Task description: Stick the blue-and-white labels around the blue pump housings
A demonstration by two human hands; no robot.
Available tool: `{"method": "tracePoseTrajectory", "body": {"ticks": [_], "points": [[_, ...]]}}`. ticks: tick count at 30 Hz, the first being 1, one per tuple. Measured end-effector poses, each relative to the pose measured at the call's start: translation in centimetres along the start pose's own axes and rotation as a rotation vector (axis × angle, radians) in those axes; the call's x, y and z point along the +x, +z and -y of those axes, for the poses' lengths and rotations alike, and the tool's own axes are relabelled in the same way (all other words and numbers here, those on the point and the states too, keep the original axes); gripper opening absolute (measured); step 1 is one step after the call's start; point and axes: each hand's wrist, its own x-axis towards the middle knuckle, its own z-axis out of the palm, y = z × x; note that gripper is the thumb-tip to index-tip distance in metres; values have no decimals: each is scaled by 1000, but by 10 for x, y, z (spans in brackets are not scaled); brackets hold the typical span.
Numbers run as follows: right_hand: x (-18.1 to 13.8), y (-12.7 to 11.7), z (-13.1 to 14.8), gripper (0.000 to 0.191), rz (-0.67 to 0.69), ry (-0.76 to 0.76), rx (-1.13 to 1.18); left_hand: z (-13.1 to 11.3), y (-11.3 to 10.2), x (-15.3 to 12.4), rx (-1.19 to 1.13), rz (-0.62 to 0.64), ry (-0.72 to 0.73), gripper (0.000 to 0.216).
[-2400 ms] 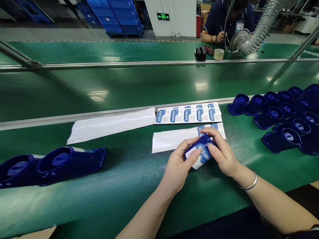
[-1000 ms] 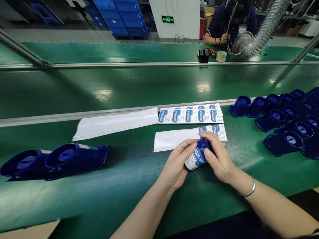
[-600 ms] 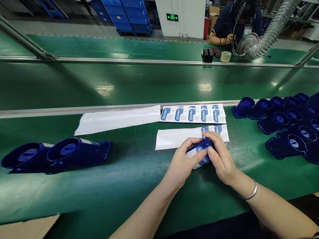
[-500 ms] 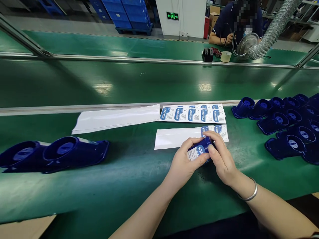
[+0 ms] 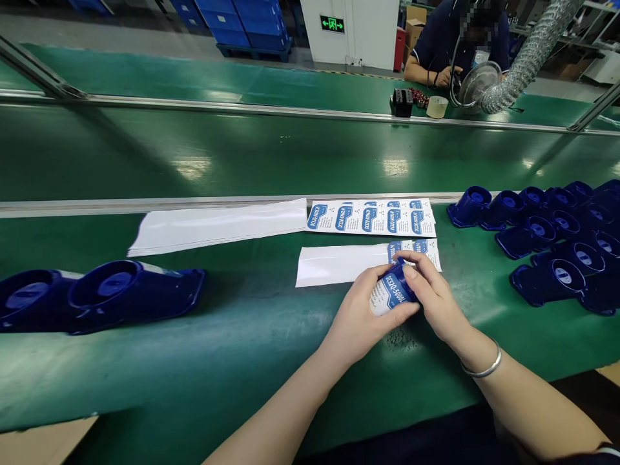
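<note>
A small blue plastic housing (image 5: 393, 289) with a white and blue label on its side sits between my two hands, just above the green bench. My left hand (image 5: 356, 320) cups it from the left and below. From the right, my right hand (image 5: 433, 300) grips it, thumb pressing on the label; a silver bangle is on that wrist. Just beyond my fingers lies a label strip (image 5: 339, 263), mostly bare white backing with two or three labels left at its right end. A fuller label sheet (image 5: 372, 217) lies behind it.
Several blue housings (image 5: 547, 229) are heaped at the right. Two labelled blue housings (image 5: 101, 297) lie on their sides at the left. A bare backing strip (image 5: 217, 226) lies by the metal rail (image 5: 145, 205). Across the belt a person (image 5: 453, 42) works beside a silver duct hose (image 5: 526, 55).
The housing has been turned in my hands, so more of the label text now shows. Both hands stayed in the same spot near the label strip.
</note>
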Motion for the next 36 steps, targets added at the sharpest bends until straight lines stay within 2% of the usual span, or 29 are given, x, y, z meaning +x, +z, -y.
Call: {"method": "tracePoseTrajectory", "body": {"ticks": [2, 4, 7, 12, 14, 17, 20, 22, 24, 28, 31, 33, 36], "points": [[0, 0, 0, 39, 4, -26, -28, 1, 0, 0, -28, -2, -21, 49], [1, -1, 0, 38, 7, -51, -36, 3, 0, -1, 6, -4, 9, 50], [5, -4, 0, 36, 6, -54, 57, 8, -2, -1, 111, 37, 147, 61], [14, -10, -2, 33, -68, 43, 409, 10, -10, -1, 224, 84, 392, 71], [16, -11, -3, 35, -96, 94, 489, 8, -11, -2, 192, 77, 392, 76], [17, -10, -3, 37, -134, 114, 489, 6, -11, -3, 89, 86, 272, 82], [17, -8, -5, 38, -139, 128, 456, 9, -10, -3, -5, 94, 170, 67], [16, -7, -5, 39, -131, 132, 458, 12, -10, -2, 8, 79, 188, 62], [15, -5, -6, 40, -137, 127, 485, 14, -9, -1, 80, 50, 273, 64], [9, -2, -6, 43, -171, 225, 602, 9, -5, -4, 191, -62, 480, 71], [5, -2, -7, 52, -18, 291, 667, 2, -6, -7, 226, -243, 568, 72], [3, -3, -8, 55, 78, 235, 647, -2, -15, -7, 278, -406, 559, 68], [5, -5, -9, 48, 60, 148, 582, -7, -43, -5, 410, -644, 417, 63]]}}
